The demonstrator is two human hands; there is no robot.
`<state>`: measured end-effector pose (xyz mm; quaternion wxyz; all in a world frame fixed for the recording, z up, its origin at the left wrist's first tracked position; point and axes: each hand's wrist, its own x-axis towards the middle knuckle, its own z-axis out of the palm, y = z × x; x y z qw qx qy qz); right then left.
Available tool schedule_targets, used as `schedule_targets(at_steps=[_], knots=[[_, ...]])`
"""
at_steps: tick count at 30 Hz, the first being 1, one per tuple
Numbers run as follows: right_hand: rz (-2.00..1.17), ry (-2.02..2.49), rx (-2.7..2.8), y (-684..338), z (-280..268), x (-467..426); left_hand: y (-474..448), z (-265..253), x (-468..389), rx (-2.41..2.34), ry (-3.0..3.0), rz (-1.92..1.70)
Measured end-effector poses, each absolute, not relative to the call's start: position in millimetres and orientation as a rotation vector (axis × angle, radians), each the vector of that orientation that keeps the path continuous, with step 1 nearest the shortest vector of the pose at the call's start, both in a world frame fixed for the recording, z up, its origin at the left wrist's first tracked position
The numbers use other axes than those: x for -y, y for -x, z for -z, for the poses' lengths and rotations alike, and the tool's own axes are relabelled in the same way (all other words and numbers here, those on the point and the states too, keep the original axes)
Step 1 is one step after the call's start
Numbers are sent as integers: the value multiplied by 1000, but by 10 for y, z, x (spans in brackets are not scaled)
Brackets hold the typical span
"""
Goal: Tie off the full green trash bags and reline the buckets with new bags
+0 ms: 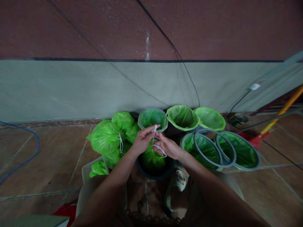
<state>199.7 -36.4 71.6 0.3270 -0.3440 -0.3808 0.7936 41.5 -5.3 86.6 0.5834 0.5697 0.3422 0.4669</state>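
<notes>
Close together above a dark bin (153, 176), my left hand (142, 140) and my right hand (169, 146) are both closed on a white drawstring (160, 149). The string belongs to a green garbage bag (152, 162) gathered up inside that bin. My left fingers pinch one part near the top, and a loop hangs around the fingers of my right hand. Just left of the bin lies a pile of filled green bags (105, 137), one with its neck bound by a white tie (121, 143).
Bins with green liners (183, 118) stand along the wall and at the right. A loose grey ring (233, 148) rests across two of them. A blue hose (38, 142) curves on the left floor; a yellow pole (281, 110) leans at the right. A slipper (179, 179) is below.
</notes>
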Motion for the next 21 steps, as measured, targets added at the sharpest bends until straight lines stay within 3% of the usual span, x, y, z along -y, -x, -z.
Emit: schedule_targets(at_steps=[12,21], knots=[[-1926,1205,1437,-1950,-583,387,-424,-678,-55,-1030,-1113,-1072],[-1937,1037,981,-2151,-823,323,-515,-546,71,-857,-843,-965]])
